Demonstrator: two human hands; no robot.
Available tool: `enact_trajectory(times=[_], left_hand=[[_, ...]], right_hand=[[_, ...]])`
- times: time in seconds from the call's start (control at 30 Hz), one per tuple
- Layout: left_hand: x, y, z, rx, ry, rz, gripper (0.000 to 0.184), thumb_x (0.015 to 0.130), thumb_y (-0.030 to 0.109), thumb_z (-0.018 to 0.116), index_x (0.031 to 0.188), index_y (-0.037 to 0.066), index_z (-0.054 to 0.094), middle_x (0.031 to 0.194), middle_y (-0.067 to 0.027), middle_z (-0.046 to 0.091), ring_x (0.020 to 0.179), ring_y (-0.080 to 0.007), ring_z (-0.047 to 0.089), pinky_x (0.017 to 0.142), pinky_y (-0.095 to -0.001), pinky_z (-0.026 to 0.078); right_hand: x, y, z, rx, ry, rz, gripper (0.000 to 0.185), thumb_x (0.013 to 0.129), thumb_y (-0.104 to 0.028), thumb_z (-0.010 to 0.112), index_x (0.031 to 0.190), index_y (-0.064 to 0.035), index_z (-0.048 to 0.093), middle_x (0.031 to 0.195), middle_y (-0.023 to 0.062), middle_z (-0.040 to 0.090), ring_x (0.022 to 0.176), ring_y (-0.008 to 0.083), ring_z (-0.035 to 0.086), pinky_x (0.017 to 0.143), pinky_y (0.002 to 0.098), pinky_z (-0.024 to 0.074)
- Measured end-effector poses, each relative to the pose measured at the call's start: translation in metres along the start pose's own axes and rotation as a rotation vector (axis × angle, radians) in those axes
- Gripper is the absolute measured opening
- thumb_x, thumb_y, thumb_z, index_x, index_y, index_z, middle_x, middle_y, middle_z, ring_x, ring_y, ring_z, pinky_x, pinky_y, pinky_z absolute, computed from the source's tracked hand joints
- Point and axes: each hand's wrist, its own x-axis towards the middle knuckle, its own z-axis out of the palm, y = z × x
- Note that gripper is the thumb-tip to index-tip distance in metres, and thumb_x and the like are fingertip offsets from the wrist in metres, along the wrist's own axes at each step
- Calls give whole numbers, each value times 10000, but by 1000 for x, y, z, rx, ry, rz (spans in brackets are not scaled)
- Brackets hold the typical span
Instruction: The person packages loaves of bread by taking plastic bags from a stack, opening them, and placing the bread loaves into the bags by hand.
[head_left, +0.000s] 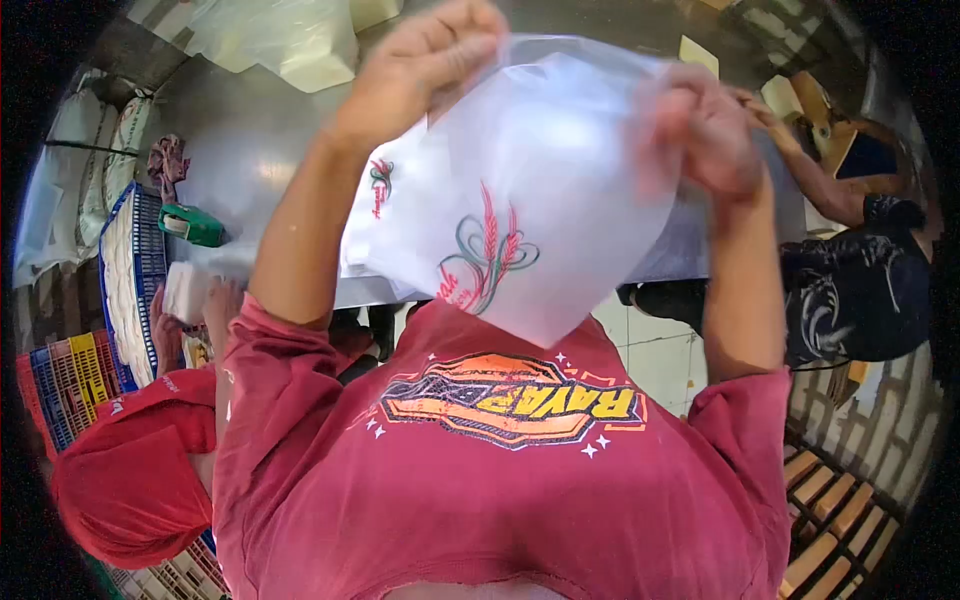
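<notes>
A translucent plastic bag [570, 190] printed with red wheat ears and green loops hangs stretched between my two raised hands. My left hand [435, 60] is closed on its upper left corner. Blurred by motion, my right hand [705, 130] is closed at the bag's upper right edge. Beneath the held bag, another printed bag [385, 195] lies on the metal table [250, 130], partly covered by it. What is inside the held bag, if anything, cannot be made out.
A green tape dispenser [192, 225] and a blue crate [150, 270] are on the left. There a co-worker in red [135, 465] holds a white pack [186, 292]. On the right, a co-worker in black [850, 290] reaches over the table. Large plastic bags [275, 40] lie at the back.
</notes>
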Motion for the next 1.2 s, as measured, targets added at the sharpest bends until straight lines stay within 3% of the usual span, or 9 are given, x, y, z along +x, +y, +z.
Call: enact_trajectory(times=[0.13,0.3,0.4,0.5,0.7,0.77,0.93,1.03,1.2], left_hand=[[-5,-64,17,-573,278,-375,292,978,128,477,1249,26,512,1008,-82,600,897,-119,610,735,-212,506],[-36,-186,22,-1112,687,-115,369,945,24,466,1313,28,439,1098,-112,581,995,-195,607,891,-340,517],[-48,-162,61,-1049,899,-326,402,915,43,515,1305,43,420,1050,-84,591,833,-162,633,707,-271,554],[-74,-167,69,-748,586,-613,390,871,18,528,1251,72,458,1011,-89,606,872,-180,623,729,-331,549],[-78,-220,68,665,503,-499,228,877,150,544,1077,71,618,1041,-166,596,890,-273,586,747,-390,468],[-81,-231,63,1040,532,-393,310,883,205,558,1157,65,598,1102,-191,576,974,-298,556,841,-428,437],[-100,-204,95,430,383,-111,674,875,331,608,1394,-7,342,1404,-264,369,1340,-423,291,1101,-461,251],[-102,-204,96,837,233,-256,842,826,409,672,1417,-39,274,1439,-283,315,1382,-437,209,1127,-479,199],[-96,-207,101,747,306,-193,1076,708,529,756,1433,-59,221,1433,-312,296,1366,-499,172,1117,-547,164]], right_hand=[[-20,64,-40,425,178,-347,467,938,-172,554,1362,-40,409,1203,190,577,1079,242,586,919,359,489],[-89,200,-85,919,884,-65,370,906,-19,536,1266,-64,467,1118,148,594,995,234,593,861,352,513],[-86,206,-22,803,1188,92,320,906,-6,528,1219,-45,474,1049,111,601,918,195,593,754,292,511],[-88,180,27,594,1288,386,228,906,-14,535,1131,-40,558,969,89,614,894,154,589,683,255,480],[-103,245,22,-1252,734,687,111,790,-52,609,855,5,677,894,115,663,899,271,602,711,431,461],[-105,236,17,-1101,637,700,504,743,-132,645,1226,-22,555,1269,227,513,1216,380,421,985,482,337],[-97,228,35,-864,598,512,872,768,-294,695,1481,-107,230,1522,243,158,1425,416,-92,1150,488,29],[-84,216,27,-1184,211,1028,900,757,-424,720,1472,-127,260,1526,198,200,1401,472,-118,1111,591,18],[-95,230,26,-912,585,611,876,720,-507,719,1435,-155,357,1529,164,227,1384,490,-160,1089,625,-15]])
